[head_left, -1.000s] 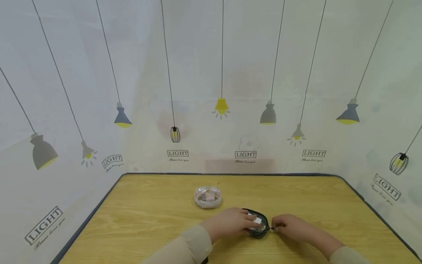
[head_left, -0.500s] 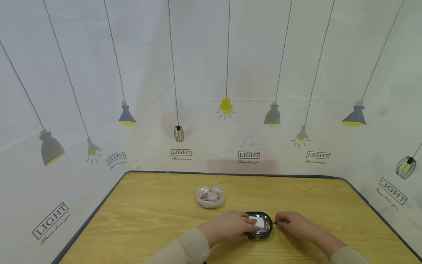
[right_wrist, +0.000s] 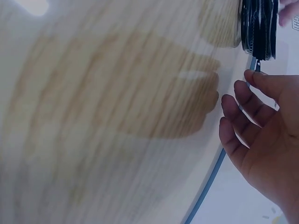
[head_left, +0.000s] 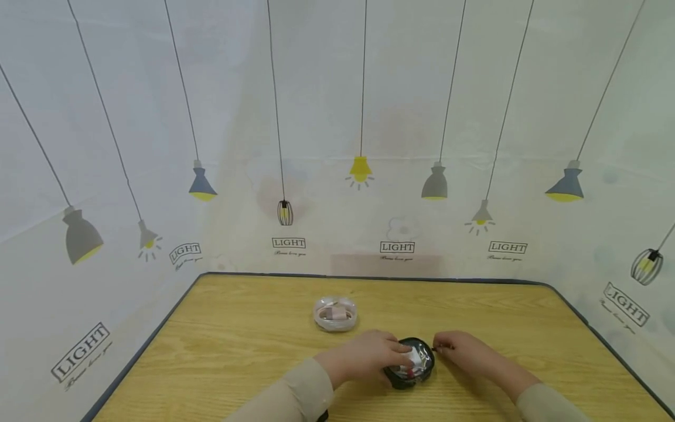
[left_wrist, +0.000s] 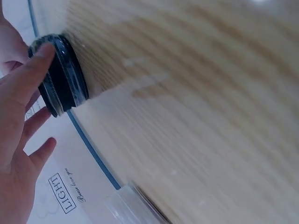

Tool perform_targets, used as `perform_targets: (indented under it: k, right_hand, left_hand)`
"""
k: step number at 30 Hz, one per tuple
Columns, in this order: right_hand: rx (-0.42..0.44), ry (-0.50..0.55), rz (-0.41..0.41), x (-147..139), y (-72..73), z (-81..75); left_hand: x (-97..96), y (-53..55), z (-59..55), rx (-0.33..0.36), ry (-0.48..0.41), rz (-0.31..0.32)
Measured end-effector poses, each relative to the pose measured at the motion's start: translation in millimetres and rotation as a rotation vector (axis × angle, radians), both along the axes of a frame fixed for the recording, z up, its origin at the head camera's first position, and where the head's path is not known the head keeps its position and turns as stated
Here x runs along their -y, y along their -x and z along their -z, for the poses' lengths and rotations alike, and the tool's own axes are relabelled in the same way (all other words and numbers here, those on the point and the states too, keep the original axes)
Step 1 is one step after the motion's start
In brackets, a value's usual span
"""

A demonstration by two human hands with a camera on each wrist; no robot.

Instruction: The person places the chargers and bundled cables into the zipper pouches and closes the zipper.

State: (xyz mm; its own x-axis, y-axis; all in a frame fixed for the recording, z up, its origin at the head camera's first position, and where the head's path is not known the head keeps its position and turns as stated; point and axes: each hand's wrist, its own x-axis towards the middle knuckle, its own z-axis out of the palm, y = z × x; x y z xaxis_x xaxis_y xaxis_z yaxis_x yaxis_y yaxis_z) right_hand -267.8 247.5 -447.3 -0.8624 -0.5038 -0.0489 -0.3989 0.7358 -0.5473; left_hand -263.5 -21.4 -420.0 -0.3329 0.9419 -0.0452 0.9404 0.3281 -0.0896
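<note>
A small rounded zip pouch (head_left: 425,364) with black edging and a clear top lies on the wooden table; something white shows through the top. My left hand (head_left: 366,355) holds it from the left, fingers over the top. In the left wrist view one digit presses the black side band of the pouch (left_wrist: 70,77). On the pouch's right, my right hand (head_left: 464,350) pinches the small black zipper pull (right_wrist: 258,66) between thumb and index finger, the other fingers loosely bent. A zipper runs down the pouch's dark side in the right wrist view.
A clear oval case (head_left: 336,324) with a pinkish coiled cable inside stands farther back, left of the pouch. The wooden table (head_left: 237,328) has a dark edge and meets a pale wall cloth (head_left: 327,117) printed with lamps.
The pouch has turned a little under my left hand. My right hand, pinching the zipper pull, has moved slightly toward the pouch's far side. The head view has also shifted a little.
</note>
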Motion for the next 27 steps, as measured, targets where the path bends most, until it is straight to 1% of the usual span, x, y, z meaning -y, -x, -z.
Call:
perform_targets:
  k: [2,4,6,8,12,14,18,22,27]
  right_hand:
    - [-0.017,-0.008,-0.01,0.9,2.0,0.4]
    - [-0.025,-0.014,-0.019,1.9,3.5,0.5]
    - [-0.022,-0.012,-0.023,3.1,4.7,-0.1]
    - [-0.013,-0.014,-0.018,4.4,5.4,-0.3]
    - [0.0,-0.022,-0.006,5.4,6.2,0.2]
    - [-0.001,-0.027,-0.007,5.0,6.3,1.3]
    - [-0.015,-0.032,-0.021,3.4,5.6,1.8]
    - [-0.028,-0.042,-0.041,1.6,3.3,0.9]
    - [0.001,-0.037,-0.053,-0.1,0.1,-0.9]
  left_hand:
    - [-0.3,2.7,0.1,-0.012,0.041,-0.03]
    - [-1.6,5.2,0.6,0.002,0.078,-0.066]
    - [-3.0,7.4,1.8,0.019,0.104,-0.088]
    - [-4.3,8.7,3.0,0.025,0.122,-0.1]
    - [-6.2,10.5,5.4,0.009,0.157,-0.105]
    - [-6.5,11.4,7.1,0.014,0.164,-0.108]
    - [-6.4,13.5,11.1,0.028,0.152,-0.114]
    - [-5.7,14.6,14.0,0.043,0.114,-0.113]
    - [-5.0,15.7,16.0,0.054,0.076,-0.091]
